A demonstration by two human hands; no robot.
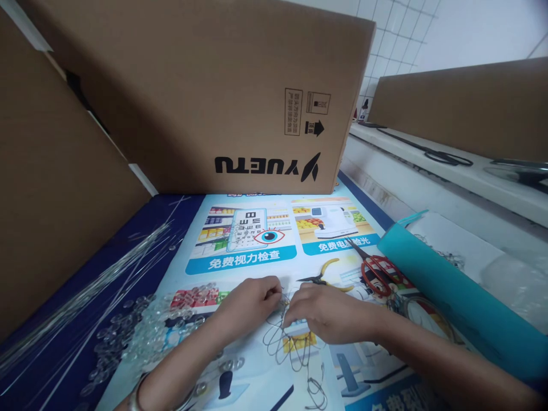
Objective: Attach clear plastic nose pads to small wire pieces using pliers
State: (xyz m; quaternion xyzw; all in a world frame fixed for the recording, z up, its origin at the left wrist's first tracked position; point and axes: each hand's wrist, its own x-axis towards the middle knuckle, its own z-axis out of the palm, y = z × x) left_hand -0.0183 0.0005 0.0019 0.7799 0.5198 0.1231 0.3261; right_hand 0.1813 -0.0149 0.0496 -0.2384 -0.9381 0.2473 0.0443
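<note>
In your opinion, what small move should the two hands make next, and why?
Perhaps the left hand should steady the wire loops while the right hand gently tightens their upper end: both hands are close together there, and the loops spread out loosely below.

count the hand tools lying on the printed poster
2: yellow-handled pliers just beyond the right hand, and red-handled scissors to their right. Others may be hidden beneath the right or left hand.

Hands [253,301] [326,311] curled, close together
</note>
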